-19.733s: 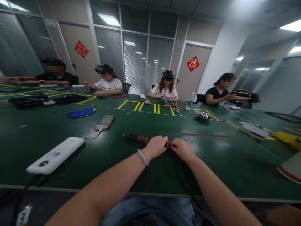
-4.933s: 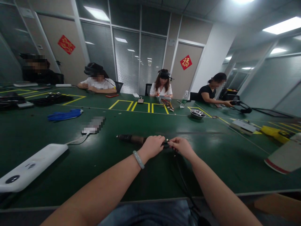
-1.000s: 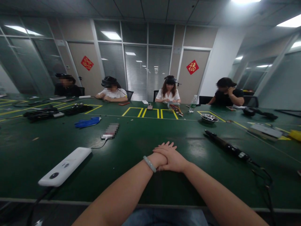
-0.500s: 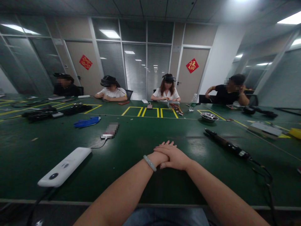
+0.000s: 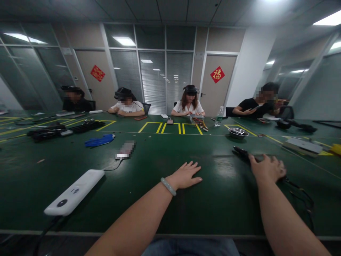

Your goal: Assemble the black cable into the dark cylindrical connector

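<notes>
My left hand (image 5: 185,175), with a pale bangle (image 5: 168,186) at the wrist, lies palm down on the green table, fingers spread and thumb out to the right. It holds nothing. Over on the right, my right hand (image 5: 268,169) is on a black electric screwdriver (image 5: 240,152), thumb on the near left side and fingers bent over the far side. The tool's tip points to the far left, and the palm hides most of its body. Its cable (image 5: 302,193) runs from the rear end toward the table's front edge.
On the left lie a white power-bank-like device (image 5: 76,192), a cabled phone (image 5: 126,149) and a blue glove (image 5: 99,140). A metal bowl (image 5: 238,133), a water bottle (image 5: 219,116) and a grey box (image 5: 302,146) stand to the right. Several people sit across the table.
My right hand has lifted off my left hand and moved right onto the electric screwdriver. The left hand has stayed on the table, its fingers now uncovered. The person at far right has changed posture.
</notes>
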`<state>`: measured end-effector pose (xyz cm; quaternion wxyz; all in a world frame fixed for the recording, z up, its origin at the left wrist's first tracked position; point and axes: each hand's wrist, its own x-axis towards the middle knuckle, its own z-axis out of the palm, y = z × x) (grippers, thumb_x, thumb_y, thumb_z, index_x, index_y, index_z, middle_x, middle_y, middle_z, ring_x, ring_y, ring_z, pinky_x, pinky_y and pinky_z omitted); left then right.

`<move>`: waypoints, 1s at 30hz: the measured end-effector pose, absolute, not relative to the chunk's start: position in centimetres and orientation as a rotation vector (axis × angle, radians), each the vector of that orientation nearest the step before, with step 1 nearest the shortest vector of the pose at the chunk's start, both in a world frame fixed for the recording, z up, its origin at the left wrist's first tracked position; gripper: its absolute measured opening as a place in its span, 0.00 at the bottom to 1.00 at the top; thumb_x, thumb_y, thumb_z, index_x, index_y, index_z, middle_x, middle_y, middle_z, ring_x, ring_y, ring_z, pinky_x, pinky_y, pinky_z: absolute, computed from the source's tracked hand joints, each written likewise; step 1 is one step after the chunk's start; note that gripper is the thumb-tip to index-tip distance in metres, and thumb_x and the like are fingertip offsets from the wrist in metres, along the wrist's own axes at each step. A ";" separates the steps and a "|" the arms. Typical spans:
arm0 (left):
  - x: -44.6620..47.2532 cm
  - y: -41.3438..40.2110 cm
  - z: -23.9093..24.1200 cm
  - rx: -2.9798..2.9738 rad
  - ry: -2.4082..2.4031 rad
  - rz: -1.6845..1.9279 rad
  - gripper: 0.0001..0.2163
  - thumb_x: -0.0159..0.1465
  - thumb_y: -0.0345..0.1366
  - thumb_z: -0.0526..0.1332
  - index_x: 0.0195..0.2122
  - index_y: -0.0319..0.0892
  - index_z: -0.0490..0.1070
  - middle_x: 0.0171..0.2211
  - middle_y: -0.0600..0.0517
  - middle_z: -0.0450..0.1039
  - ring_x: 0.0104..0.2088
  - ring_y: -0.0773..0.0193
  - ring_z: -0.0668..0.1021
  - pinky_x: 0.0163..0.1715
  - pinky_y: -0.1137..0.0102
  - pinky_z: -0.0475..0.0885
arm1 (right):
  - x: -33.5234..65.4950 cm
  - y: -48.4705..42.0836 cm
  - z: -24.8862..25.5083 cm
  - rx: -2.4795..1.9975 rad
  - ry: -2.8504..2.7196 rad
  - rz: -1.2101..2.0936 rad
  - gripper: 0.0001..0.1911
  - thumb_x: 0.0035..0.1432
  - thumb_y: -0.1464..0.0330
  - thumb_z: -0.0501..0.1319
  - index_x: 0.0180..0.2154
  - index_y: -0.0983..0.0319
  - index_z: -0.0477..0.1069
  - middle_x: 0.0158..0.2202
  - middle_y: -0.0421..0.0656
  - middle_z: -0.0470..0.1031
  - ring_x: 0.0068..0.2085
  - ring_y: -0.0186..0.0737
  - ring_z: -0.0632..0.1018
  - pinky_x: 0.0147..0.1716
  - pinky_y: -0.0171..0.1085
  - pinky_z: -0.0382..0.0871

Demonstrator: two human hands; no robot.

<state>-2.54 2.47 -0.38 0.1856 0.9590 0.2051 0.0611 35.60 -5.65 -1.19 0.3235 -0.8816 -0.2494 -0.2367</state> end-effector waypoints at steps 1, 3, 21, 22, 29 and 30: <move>-2.5 2.5 -0.5 2.699 0.580 0.179 0.32 0.66 0.59 0.41 0.67 0.50 0.43 0.68 0.52 0.39 0.67 0.54 0.44 0.64 0.55 0.43 | 36.8 -6.2 -1.7 -2.376 -0.568 -0.605 0.38 0.51 0.43 0.53 0.52 0.66 0.70 0.59 0.63 0.59 0.61 0.66 0.53 0.55 0.61 0.43; -2.5 2.5 -0.5 2.696 0.588 0.196 0.31 0.66 0.59 0.41 0.67 0.51 0.44 0.68 0.52 0.40 0.67 0.55 0.45 0.64 0.55 0.43 | 38.3 -6.9 -2.4 -2.474 -0.513 -0.499 0.43 0.49 0.41 0.53 0.53 0.67 0.69 0.58 0.66 0.58 0.60 0.69 0.52 0.53 0.62 0.40; -2.7 2.1 0.1 2.697 0.612 0.225 0.31 0.67 0.57 0.42 0.67 0.49 0.44 0.68 0.51 0.40 0.67 0.55 0.45 0.63 0.55 0.47 | 38.3 -7.8 -2.4 -2.508 -0.637 -0.341 0.28 0.51 0.48 0.58 0.48 0.56 0.75 0.51 0.60 0.67 0.53 0.73 0.59 0.40 0.63 0.50; -2.7 2.0 0.3 2.690 0.617 0.236 0.30 0.67 0.57 0.41 0.67 0.49 0.43 0.68 0.51 0.40 0.67 0.55 0.44 0.63 0.55 0.47 | 37.7 -7.7 -2.2 -2.509 -0.689 -0.340 0.27 0.51 0.48 0.58 0.48 0.56 0.75 0.50 0.59 0.67 0.52 0.72 0.60 0.40 0.62 0.51; -2.6 1.2 1.7 2.790 0.723 0.523 0.33 0.67 0.57 0.42 0.68 0.47 0.36 0.68 0.50 0.34 0.67 0.56 0.39 0.64 0.55 0.42 | 28.5 -5.0 -0.7 -2.229 -1.332 -0.526 0.21 0.55 0.54 0.58 0.48 0.53 0.72 0.47 0.49 0.72 0.47 0.58 0.65 0.42 0.53 0.55; -2.5 1.1 1.9 2.813 0.733 0.574 0.33 0.66 0.57 0.42 0.68 0.46 0.36 0.68 0.49 0.34 0.67 0.56 0.39 0.64 0.55 0.42 | 26.4 -4.7 -0.5 -2.149 -1.433 -0.554 0.20 0.56 0.55 0.58 0.49 0.52 0.72 0.47 0.48 0.72 0.48 0.57 0.65 0.43 0.53 0.55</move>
